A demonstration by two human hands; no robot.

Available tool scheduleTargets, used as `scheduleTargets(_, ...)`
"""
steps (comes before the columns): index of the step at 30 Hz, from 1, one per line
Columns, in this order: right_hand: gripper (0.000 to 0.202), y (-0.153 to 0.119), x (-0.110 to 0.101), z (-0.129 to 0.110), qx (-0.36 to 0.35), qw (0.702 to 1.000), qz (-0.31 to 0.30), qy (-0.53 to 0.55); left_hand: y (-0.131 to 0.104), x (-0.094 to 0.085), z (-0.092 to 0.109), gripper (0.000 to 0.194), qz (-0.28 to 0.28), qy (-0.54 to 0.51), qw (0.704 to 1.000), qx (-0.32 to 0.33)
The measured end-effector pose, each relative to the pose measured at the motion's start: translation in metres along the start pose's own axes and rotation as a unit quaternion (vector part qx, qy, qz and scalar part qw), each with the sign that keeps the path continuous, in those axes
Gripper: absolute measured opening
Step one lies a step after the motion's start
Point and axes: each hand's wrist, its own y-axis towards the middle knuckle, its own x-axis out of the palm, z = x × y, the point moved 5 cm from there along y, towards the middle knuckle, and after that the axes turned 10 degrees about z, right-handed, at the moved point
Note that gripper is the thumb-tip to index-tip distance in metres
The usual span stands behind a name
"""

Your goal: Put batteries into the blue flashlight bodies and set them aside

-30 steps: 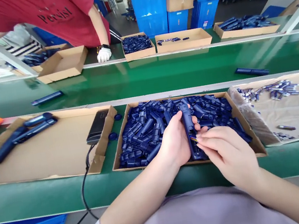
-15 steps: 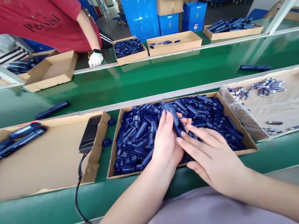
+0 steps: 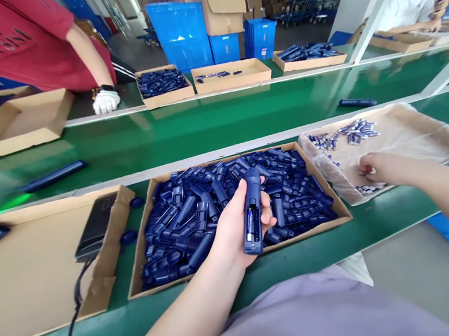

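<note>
The left hand is wrapped around a dark blue handheld device, fingers curled behind it and thumb along its near side, gripping it upright with a slight tilt. The device's open back faces up, showing a lighter blue compartment. It hangs just above the near edge of the cardboard tray of blue plastic parts, which serves as the landmark here.

The right hand is out to the right of that tray, fingers bent down onto a few small silvery batteries lying on a plastic-lined tray. Whether it has pinched one I cannot tell; the fingertips are turned away. More of the same batteries lie scattered at that tray's far side.

Left of the parts tray sits a wide, shallow cardboard box, with a black flat unit resting on its right rim and a black cable trailing down from it. Beyond the parts tray runs the green conveyor belt, carrying one blue device to the left and another to the right. Across the belt, a person in a red shirt rests a white-gloved hand on the far bench.
</note>
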Motion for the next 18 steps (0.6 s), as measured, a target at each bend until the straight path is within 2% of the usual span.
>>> scheduleTargets(2, 0.005, 0.000, -0.002, -0.014, -0.005, 1.000, 0.008, 0.003, -0.001, 0.000, -0.001, 0.034, 0.002, -0.010, 1.000, -0.003)
scheduleTargets(3, 0.004, -0.003, -0.007, -0.029, -0.010, 1.000, 0.023, 0.016, -0.002, 0.001, -0.002, 0.033, 0.009, -0.022, 1.000, -0.010)
scheduleTargets(5, 0.018, -0.019, -0.023, -0.073, -0.038, 0.992, 0.071, 0.097, -0.002, 0.001, -0.005, 0.031, 0.025, -0.049, 0.998, -0.032)
scheduleTargets(7, 0.027, -0.045, -0.041, -0.130, -0.090, 0.952, 0.129, 0.264, -0.002, 0.003, -0.008, 0.029, 0.029, -0.072, 0.996, -0.052)
scheduleTargets(9, 0.018, -0.072, -0.053, -0.184, -0.136, 0.914, 0.155, 0.350, -0.001, 0.003, -0.011, 0.027, 0.016, -0.085, 0.994, -0.059)
scheduleTargets(11, 0.020, -0.086, -0.051, -0.226, -0.121, 0.879, 0.102, 0.450, 0.001, 0.002, -0.013, 0.026, -0.009, -0.079, 0.995, -0.061)
scheduleTargets(14, 0.028, -0.085, -0.035, -0.255, -0.029, 0.844, 0.014, 0.535, 0.003, 0.000, -0.014, 0.025, -0.038, -0.055, 0.997, -0.029)
scheduleTargets(16, 0.025, -0.078, -0.026, -0.260, -0.008, 0.855, -0.004, 0.519, 0.004, -0.001, -0.013, 0.022, -0.033, -0.053, 0.998, 0.001)
scheduleTargets(18, 0.018, -0.073, -0.022, -0.264, -0.032, 0.884, 0.022, 0.465, 0.003, -0.002, -0.013, 0.020, -0.015, -0.062, 0.998, 0.014)
